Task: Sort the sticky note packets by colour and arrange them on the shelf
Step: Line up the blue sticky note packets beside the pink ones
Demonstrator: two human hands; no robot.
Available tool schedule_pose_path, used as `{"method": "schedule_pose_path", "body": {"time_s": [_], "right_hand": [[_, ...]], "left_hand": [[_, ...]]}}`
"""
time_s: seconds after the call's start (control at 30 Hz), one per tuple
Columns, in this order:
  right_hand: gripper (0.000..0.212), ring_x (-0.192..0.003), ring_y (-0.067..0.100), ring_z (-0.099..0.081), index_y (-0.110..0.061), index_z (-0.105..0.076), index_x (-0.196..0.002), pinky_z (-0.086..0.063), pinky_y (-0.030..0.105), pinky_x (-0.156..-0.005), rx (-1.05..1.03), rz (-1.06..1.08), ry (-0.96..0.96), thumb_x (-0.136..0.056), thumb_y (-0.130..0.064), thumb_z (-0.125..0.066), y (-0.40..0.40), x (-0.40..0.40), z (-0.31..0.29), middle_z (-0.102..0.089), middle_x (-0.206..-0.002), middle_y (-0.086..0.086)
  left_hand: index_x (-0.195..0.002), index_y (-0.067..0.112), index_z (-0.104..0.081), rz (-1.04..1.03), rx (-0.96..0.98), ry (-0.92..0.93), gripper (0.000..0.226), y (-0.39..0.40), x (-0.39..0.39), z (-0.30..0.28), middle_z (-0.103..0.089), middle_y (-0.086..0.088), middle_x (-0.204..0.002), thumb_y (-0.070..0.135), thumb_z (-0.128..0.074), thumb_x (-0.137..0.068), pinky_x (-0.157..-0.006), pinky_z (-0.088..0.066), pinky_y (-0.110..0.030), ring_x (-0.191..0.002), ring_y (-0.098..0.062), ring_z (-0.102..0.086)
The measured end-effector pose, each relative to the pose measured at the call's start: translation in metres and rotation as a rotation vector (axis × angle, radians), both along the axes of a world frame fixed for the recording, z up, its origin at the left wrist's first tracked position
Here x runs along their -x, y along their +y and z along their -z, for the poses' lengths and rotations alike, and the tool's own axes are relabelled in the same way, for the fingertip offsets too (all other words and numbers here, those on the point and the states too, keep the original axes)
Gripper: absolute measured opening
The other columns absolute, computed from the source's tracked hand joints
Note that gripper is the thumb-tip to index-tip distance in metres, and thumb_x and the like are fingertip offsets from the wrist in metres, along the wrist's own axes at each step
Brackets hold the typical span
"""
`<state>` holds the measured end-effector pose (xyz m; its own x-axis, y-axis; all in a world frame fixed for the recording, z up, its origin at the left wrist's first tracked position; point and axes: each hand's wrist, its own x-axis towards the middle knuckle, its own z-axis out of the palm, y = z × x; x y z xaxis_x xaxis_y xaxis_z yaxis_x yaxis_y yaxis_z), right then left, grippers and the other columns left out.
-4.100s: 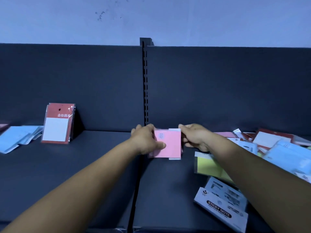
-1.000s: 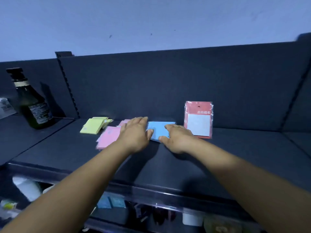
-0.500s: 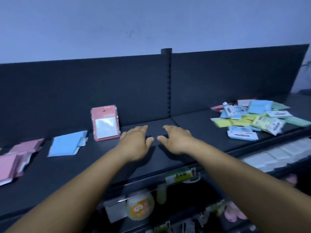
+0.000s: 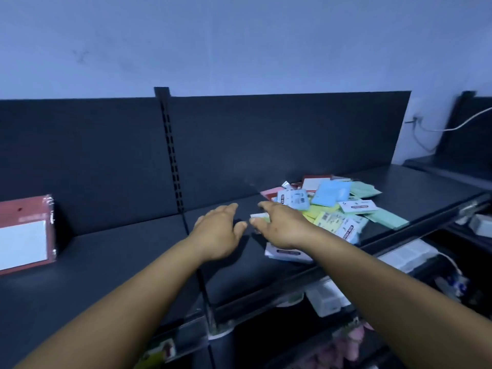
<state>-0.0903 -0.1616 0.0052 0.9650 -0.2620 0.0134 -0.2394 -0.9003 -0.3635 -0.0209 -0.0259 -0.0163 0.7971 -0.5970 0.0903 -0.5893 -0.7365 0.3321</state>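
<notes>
At the far left a red-carded packet (image 4: 25, 235) stands against the back panel, its print too blurred to read; the left hand (image 4: 217, 233) hovers flat over the bare shelf (image 4: 106, 251), fingers spread and holding nothing, while the right hand (image 4: 282, 227), equally relaxed and empty, reaches the near edge of the unsorted pile of sticky note packets (image 4: 338, 206). A careless grab could push packets off the shelf's front lip. One label likely reads "STICKY NOTE", though blurred
</notes>
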Motion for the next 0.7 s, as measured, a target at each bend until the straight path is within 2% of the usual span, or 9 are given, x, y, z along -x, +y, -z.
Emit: {"method": "schedule_pose_path", "body": {"time_s": [0.23,0.43,0.5,0.6,0.7], "right_hand": [[0.056,-0.141,0.023,-0.032,-0.02,-0.029,-0.15,-0.025,0.034,-0.114,-0.047,0.078,0.004,-0.1,-0.041,-0.04,-0.072,-0.013,0.002,-0.032,-0.155,0.002],[0.057,-0.132,0.025,-0.043,-0.02,-0.03,-0.148,-0.035,0.037,-0.109,-0.05,0.226,-0.018,-0.097,-0.037,-0.048,-0.126,-0.034,0.005,-0.039,-0.15,0.004],[0.061,-0.136,0.025,-0.038,-0.02,-0.027,-0.149,-0.033,0.038,-0.111,-0.04,0.292,0.001,-0.095,-0.038,-0.05,-0.142,-0.041,0.008,-0.032,-0.154,0.002],[0.069,-0.143,0.025,-0.025,-0.019,-0.024,-0.151,-0.027,0.036,-0.115,0.027,0.367,0.017,-0.093,-0.043,-0.053,-0.166,-0.05,0.011,-0.025,-0.157,0.004],[0.079,-0.144,0.027,-0.021,-0.018,-0.02,-0.152,-0.025,0.036,-0.115,0.065,0.44,0.051,-0.089,-0.048,-0.057,-0.185,-0.058,0.013,-0.023,-0.157,0.007]], "left_hand": [[-0.152,0.014,-0.02,0.023,0.051,0.116,0.063,-0.069,-0.017,0.004,-0.023,-0.006,-0.158,0.04,-0.042,-0.099,-0.114,-0.021,-0.028,-0.145,-0.021,-0.023],[-0.136,0.022,-0.044,0.093,0.049,0.12,0.047,-0.127,-0.046,0.009,-0.05,-0.007,-0.135,0.041,-0.049,-0.093,-0.099,-0.042,-0.035,-0.121,-0.026,-0.049],[-0.124,0.019,-0.049,0.102,0.048,0.132,0.041,-0.14,-0.059,0.013,-0.057,-0.008,-0.126,0.044,-0.047,-0.092,-0.089,-0.046,-0.036,-0.111,-0.028,-0.054],[-0.118,0.012,-0.05,0.113,0.022,0.151,0.037,-0.156,-0.073,0.014,-0.059,-0.011,-0.119,0.041,-0.044,-0.096,-0.075,-0.037,-0.03,-0.106,-0.029,-0.054],[-0.121,0.009,-0.05,0.124,-0.015,0.13,0.04,-0.168,-0.078,0.01,-0.059,-0.011,-0.122,0.04,-0.045,-0.096,-0.078,-0.037,-0.03,-0.11,-0.028,-0.053]]}}
